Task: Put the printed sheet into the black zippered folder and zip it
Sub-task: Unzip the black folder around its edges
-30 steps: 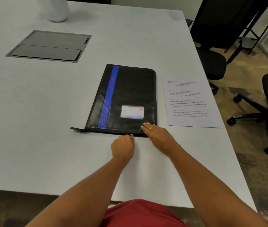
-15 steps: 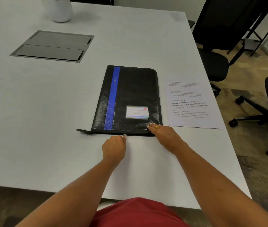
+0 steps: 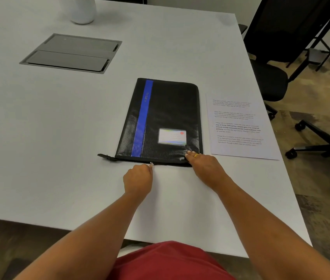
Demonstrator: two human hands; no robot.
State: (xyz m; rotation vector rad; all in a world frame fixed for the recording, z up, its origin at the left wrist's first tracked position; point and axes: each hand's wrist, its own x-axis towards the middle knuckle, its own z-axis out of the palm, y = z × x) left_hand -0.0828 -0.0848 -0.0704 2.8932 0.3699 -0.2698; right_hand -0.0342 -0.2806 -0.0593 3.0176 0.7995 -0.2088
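Here, the left hand (image 3: pixel 137 178) pinches what looks like the zipper pull (image 3: pixel 151 163) on the near edge of the black zippered folder (image 3: pixel 170 114). The right hand (image 3: pixel 206 166) presses its corner with flat fingers. The printed sheet (image 3: pixel 238 126) lies just beside the folder.

Black zippered folder (image 3: pixel 166 110): lies flat, centre of frame, with a blue stripe (image 3: pixel 143 118) down its left part and a clear card window (image 3: pixel 172 136) at lower right. Zipper pull (image 3: pixel 151 163) sits about midway along the bottom edge. Printed sheet (image 3: pixel 238 126): flat, text up, just right of the folder, outside it.
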